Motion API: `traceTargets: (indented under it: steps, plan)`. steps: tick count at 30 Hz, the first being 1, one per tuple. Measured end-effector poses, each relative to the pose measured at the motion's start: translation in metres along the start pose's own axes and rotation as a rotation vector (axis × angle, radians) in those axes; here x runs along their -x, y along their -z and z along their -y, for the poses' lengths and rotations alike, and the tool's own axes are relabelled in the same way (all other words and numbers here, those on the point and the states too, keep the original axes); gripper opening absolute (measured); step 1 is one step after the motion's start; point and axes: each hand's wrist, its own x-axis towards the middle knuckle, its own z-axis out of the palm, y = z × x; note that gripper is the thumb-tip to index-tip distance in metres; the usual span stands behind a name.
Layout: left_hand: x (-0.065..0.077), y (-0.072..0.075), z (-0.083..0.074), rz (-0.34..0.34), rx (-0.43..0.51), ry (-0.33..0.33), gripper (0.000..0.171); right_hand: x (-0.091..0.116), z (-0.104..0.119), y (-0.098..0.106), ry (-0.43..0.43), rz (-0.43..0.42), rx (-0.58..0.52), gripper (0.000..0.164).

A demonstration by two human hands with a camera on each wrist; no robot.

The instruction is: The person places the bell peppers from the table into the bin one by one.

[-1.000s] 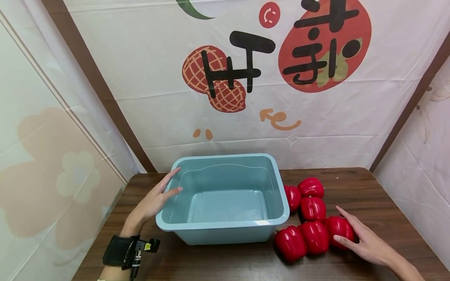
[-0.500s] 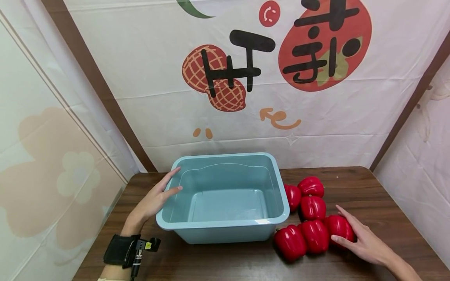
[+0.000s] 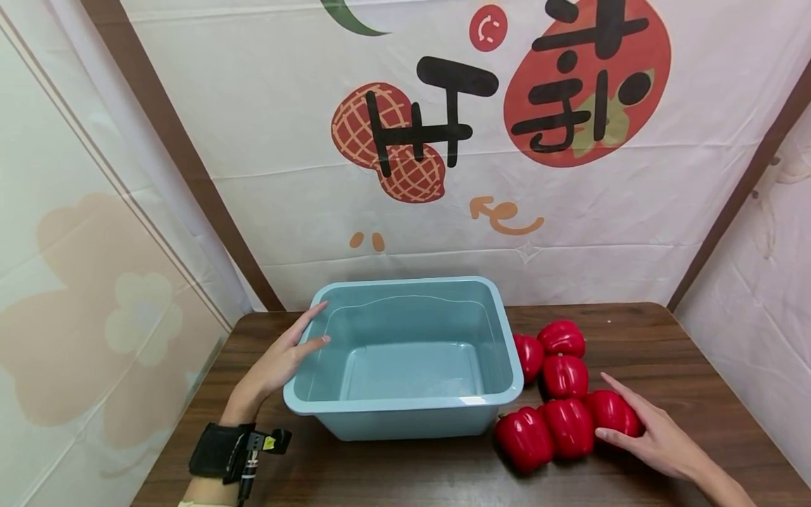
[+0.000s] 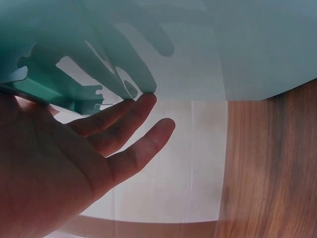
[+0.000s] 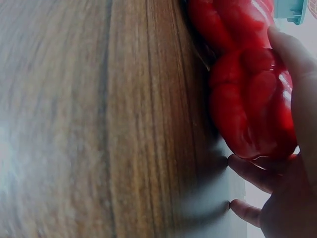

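Along the left rim of a pale blue plastic tub (image 3: 412, 405), my left hand (image 3: 279, 362) rests with straight fingers, its thumb and index finger reaching over the edge. In the left wrist view, the other fingers (image 4: 148, 101) lie outside against or near the tub's outer wall (image 4: 237, 59). My right hand (image 3: 662, 436) lies loosely around the right end of a red bell pepper (image 3: 611, 414), the rightmost of several. Its thumb touches the pepper's near side, and its index finger stretches straight past the far side. Fingertips (image 5: 242, 168) show just beyond the pepper in the right wrist view.
More glossy red bell peppers (image 3: 567, 428) lie touching one another right of the tub, one partly hidden behind its wall. Everything stands on a dark wooden table (image 3: 633, 338). A printed cloth (image 3: 285, 211) hangs behind. A black strap (image 3: 218, 451) with a small camera circles the left wrist.
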Motion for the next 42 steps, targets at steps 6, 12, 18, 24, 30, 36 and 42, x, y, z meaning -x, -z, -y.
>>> traceTargets:
  steps: [6,12,18,24,30,36,42]
  plan:
    - [0.001,0.000,-0.001,-0.002,0.001,0.005,0.067,0.000,-0.001,-0.001,-0.003,-0.019,0.026,0.085]
    - [0.002,0.000,-0.002,-0.004,-0.009,0.000,0.067,-0.002,0.001,-0.002,0.032,-0.063,0.031,0.084]
    - [0.001,0.001,-0.002,-0.007,-0.030,-0.010,0.066,-0.004,0.001,0.001,0.028,-0.088,0.008,0.082]
    - [0.001,0.001,-0.002,-0.006,-0.031,-0.011,0.066,-0.007,0.003,0.009,-0.001,-0.120,0.023,0.078]
    - [0.000,0.000,-0.001,-0.004,-0.030,-0.007,0.067,-0.012,0.010,0.020,-0.051,-0.165,0.016,0.073]
    - [0.000,0.001,-0.001,0.004,-0.022,-0.001,0.066,-0.014,0.016,0.030,-0.073,-0.168,-0.029,0.072]
    - [0.000,0.000,-0.001,0.007,-0.014,0.003,0.066,-0.017,0.020,0.036,-0.063,-0.176,-0.040,0.073]
